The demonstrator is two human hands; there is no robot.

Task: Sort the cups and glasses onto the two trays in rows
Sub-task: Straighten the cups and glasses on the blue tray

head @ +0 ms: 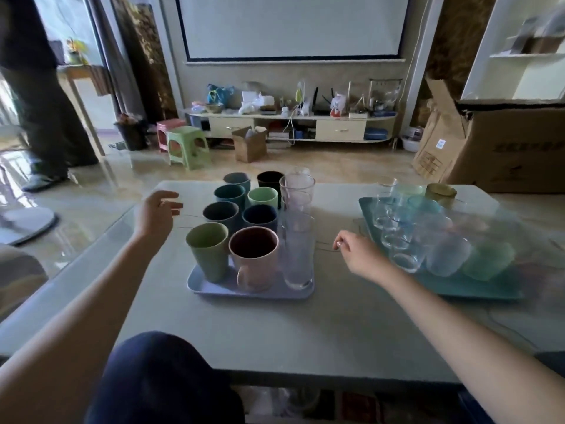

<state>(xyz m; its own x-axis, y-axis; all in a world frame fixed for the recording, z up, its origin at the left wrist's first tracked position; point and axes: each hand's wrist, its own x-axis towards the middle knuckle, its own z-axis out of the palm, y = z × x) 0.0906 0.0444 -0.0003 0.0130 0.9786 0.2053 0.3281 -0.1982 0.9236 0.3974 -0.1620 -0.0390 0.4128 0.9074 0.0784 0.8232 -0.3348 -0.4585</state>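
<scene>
A lilac tray (211,291) in the middle of the table carries several coloured cups in two rows, with a pink mug (255,258) and a green cup (208,250) nearest me. Along its right side stands a row of tall clear glasses (298,249). A teal tray (477,290) at the right holds several short clear, blue and green glasses (400,240). A yellow glass (440,192) stands behind that tray. My left hand (157,214) hovers left of the cups, fingers apart and empty. My right hand (360,255) is between the trays, fingers curled, holding nothing.
The grey table (290,325) ends just before my knee (162,377). A cardboard box (513,145) stands behind the table at the right. On the floor beyond are a green stool (188,148) and a TV cabinet. A person stands at the far left.
</scene>
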